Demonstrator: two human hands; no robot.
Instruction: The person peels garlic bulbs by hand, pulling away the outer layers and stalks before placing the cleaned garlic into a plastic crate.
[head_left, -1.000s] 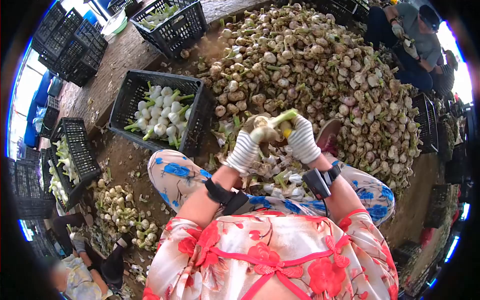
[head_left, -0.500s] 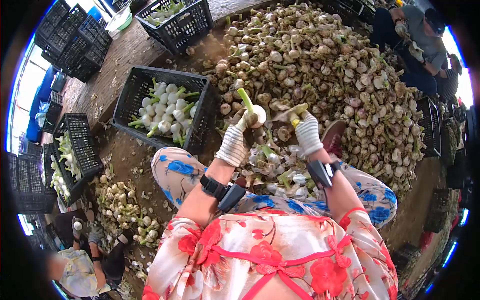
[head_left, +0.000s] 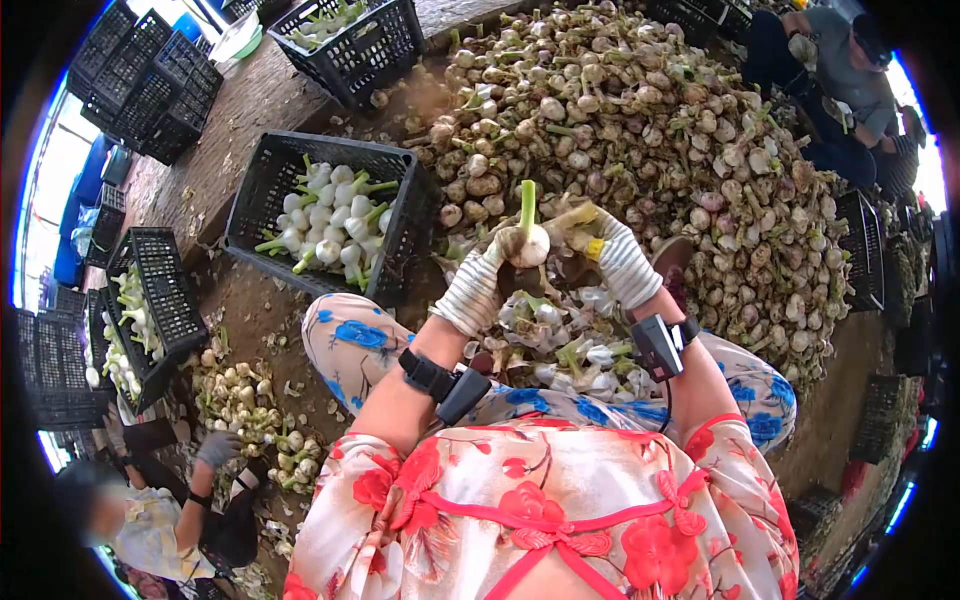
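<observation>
While the left hand grips the garlic bulb, stem toward 12 o'clock, the right hand sits apart at the bulb's 3 o'clock, grip indeterminate | crate: 9 o'clock | garlic pile: 1 o'clock

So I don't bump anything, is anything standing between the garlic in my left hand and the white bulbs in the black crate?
Only the nearer side wall of the crate stands between the garlic in your left hand and the white bulbs; nothing else visible does.
</observation>
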